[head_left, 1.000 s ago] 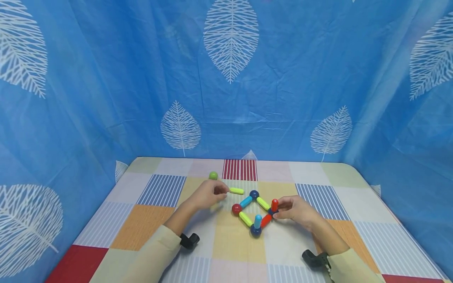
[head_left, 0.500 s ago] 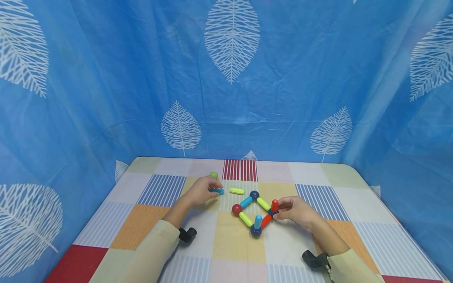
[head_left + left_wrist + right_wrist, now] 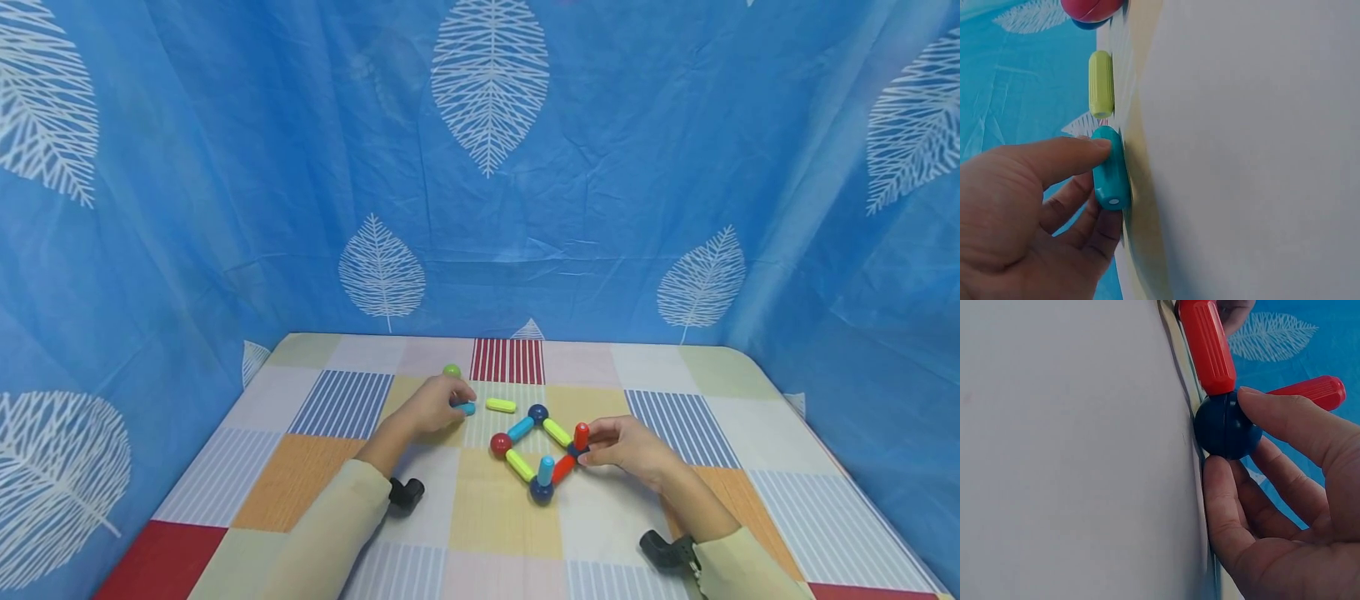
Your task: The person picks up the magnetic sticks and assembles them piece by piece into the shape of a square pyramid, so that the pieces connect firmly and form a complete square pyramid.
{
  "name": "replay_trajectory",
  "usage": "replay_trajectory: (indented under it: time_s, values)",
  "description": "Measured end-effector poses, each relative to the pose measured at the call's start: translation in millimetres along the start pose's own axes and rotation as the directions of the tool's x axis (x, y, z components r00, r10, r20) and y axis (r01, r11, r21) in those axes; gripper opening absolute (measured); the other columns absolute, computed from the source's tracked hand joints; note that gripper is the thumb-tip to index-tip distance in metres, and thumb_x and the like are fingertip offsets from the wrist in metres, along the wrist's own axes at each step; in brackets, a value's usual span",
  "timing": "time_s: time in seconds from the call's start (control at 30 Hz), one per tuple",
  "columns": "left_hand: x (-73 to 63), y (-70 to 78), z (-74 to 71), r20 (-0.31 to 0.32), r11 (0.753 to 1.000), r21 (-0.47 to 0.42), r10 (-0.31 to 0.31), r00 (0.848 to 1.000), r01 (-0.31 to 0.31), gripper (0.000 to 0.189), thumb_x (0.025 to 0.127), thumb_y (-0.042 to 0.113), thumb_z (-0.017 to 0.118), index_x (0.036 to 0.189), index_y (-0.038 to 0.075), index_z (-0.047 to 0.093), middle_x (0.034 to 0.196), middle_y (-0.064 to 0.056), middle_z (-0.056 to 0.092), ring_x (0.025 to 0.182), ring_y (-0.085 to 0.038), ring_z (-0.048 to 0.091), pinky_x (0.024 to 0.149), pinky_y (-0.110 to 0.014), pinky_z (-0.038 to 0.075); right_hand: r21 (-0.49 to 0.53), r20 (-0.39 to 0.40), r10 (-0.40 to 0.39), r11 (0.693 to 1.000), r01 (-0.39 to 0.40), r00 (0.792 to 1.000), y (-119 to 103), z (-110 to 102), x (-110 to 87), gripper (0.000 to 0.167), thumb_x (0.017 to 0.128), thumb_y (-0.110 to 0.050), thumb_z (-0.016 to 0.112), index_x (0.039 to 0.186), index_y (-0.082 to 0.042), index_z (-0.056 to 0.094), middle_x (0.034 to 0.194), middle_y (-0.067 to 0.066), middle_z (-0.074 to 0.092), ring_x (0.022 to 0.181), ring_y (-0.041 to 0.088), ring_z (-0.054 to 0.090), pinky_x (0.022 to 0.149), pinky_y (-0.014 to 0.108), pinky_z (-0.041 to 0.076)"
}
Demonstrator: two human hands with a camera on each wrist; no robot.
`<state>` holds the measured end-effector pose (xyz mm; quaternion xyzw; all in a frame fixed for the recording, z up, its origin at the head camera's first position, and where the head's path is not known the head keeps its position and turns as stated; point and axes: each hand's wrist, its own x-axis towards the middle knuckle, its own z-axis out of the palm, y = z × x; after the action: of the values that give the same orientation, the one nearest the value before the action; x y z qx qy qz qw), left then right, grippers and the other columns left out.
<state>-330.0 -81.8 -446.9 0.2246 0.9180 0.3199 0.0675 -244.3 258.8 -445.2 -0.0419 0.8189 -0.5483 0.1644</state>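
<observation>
STEP: rod pickup, we judge | LEFT HAND (image 3: 433, 406): pinching light-blue rod (image 3: 1112, 175) beside lime rod (image 3: 501, 405) | RIGHT HAND (image 3: 630, 447): gripping dark-blue ball (image 3: 1219, 428) on ball-and-rod frame (image 3: 521, 465) | NEXT: we likely need to lift rod, bracing frame

On the patchwork-patterned table (image 3: 510, 533) — green ball (image 3: 452, 371), yellow stick (image 3: 500, 405), square ball-and-stick frame (image 3: 521, 466).

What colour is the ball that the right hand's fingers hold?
The ball is dark blue; it shows best in the right wrist view.
</observation>
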Motion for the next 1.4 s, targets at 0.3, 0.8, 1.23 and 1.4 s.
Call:
replay_trajectory:
  time_s: [0.3, 0.8, 1.23, 1.4]
  values:
    - [1.6, 0.4, -0.2, 0.022, 0.999, -0.017, -0.05, 0.999, 0.051, 0.02, 0.089, 0.003, 0.077, 0.108, 0.01, 0.077, 0.102, -0.003, 0.074, 0.098, -0.019, 0.067, 0.092, -0.039, 0.058, -0.003, -0.004, -0.002, 1.0, 0.002, 1.0, -0.6, 0.5, 1.0, 0.044, 0.078, -0.004, 0.086, 0.116, 0.008, 0.068, 0.1, 0.009, 0.074, 0.092, 0.018, 0.067, 0.079, 0.024, 0.058]
    - [5.5, -1.1, -0.7, 0.038, 0.996, -0.03, -0.082, 0.996, 0.083, 0.021, 0.087, 0.002, 0.078, 0.107, 0.01, 0.078, 0.099, -0.002, 0.075, 0.092, -0.017, 0.066, 0.088, -0.036, 0.059, -0.009, -0.007, -0.003, 1.0, 0.003, 1.0, -2.0, -0.6, 0.2, 0.043, 0.078, -0.004, 0.086, 0.115, 0.007, 0.068, 0.101, 0.011, 0.073, 0.092, 0.019, 0.066, 0.078, 0.024, 0.058]
    - [2.6, 0.4, 0.9, 0.032, 0.996, -0.053, -0.069, 0.997, 0.07, 0.016, 0.089, 0.004, 0.077, 0.104, 0.008, 0.077, 0.094, -0.001, 0.072, 0.088, -0.016, 0.064, 0.086, -0.035, 0.058, -0.005, 0.001, -0.002, 1.0, 0.002, 1.0, 0.7, -1.5, 1.1, 0.043, 0.078, -0.004, 0.085, 0.116, 0.008, 0.068, 0.1, 0.01, 0.073, 0.091, 0.018, 0.065, 0.077, 0.024, 0.058]
    - [-0.7, 0.4, 1.7, 0.033, 0.997, -0.064, -0.046, 0.998, 0.048, 0.015, 0.089, 0.006, 0.077, 0.104, 0.008, 0.077, 0.094, -0.001, 0.07, 0.087, -0.016, 0.063, 0.083, -0.033, 0.058, 0.004, 0.004, -0.002, 1.0, 0.002, 1.0, 2.5, -1.3, 1.4, 0.043, 0.078, -0.003, 0.086, 0.115, 0.007, 0.068, 0.099, 0.01, 0.073, 0.091, 0.018, 0.065, 0.077, 0.024, 0.058]
